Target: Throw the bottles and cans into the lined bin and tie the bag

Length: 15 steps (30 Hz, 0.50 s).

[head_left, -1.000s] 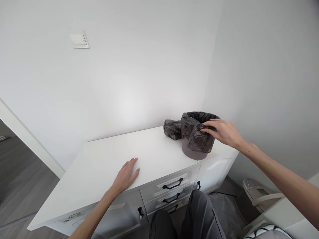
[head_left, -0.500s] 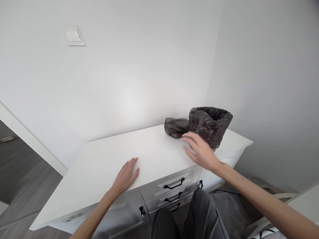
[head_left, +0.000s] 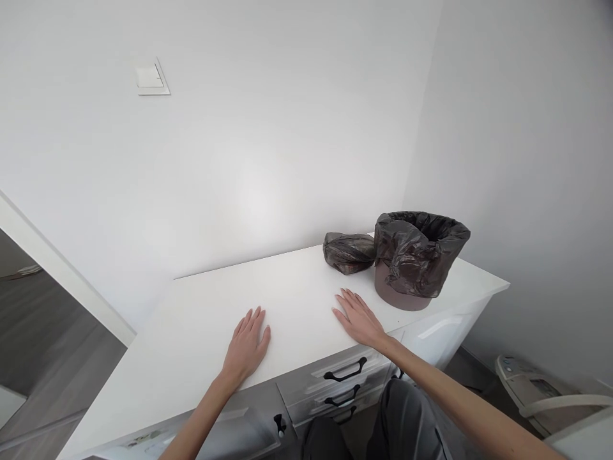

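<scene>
My left hand (head_left: 246,345) lies flat on the white top of the dresser (head_left: 297,281), fingers stretched out and holding nothing. To its right, my right hand (head_left: 358,317) also rests palm down near the front edge, its fingers spread. Just beyond my right hand stands a brownish waste bin (head_left: 400,295), upright, lined with a dark plastic bag (head_left: 416,259) folded over its rim. Against the bin's left side lies a tied dark plastic bag (head_left: 349,252) with something inside that I cannot make out.
Drawers with black handles (head_left: 345,369) line the dresser's front. A wall rises behind, with a light switch (head_left: 152,77) at upper left. At lower right, on the floor, is a pale appliance (head_left: 531,383) with a curved handle. A doorway frame (head_left: 62,262) stands at left.
My right hand has come down from in front of the bin to lie flat on the dresser top. My left hand stays on the surface. The view has shifted slightly.
</scene>
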{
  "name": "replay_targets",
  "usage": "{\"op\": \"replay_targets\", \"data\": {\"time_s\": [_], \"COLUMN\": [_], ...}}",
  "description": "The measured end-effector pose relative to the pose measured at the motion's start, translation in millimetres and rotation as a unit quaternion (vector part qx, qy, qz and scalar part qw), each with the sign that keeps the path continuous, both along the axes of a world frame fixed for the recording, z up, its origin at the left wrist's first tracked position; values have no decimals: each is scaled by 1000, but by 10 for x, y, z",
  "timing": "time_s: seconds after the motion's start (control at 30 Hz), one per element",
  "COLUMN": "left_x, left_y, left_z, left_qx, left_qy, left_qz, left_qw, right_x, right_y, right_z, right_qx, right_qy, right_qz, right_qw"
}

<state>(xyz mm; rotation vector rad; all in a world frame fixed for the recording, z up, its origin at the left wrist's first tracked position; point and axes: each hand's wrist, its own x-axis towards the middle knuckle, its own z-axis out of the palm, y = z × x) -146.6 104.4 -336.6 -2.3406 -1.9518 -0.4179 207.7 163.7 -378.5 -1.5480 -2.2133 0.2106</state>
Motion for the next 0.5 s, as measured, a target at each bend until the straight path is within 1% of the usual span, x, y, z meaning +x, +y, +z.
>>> {"op": "replay_targets", "data": {"time_s": [0.27, 0.5], "left_x": [56, 59], "left_y": [156, 249], "left_z": [35, 4], "left_qx": [-19, -9], "left_qy": [18, 20], "left_qz": [18, 22], "left_qw": [1000, 1000], "right_x": [-35, -37], "right_y": [-53, -78], "right_z": [73, 92], "right_qx": [-17, -16], "right_qy": [-23, -23], "right_qz": [-7, -10], "right_qw": [1000, 1000]}}
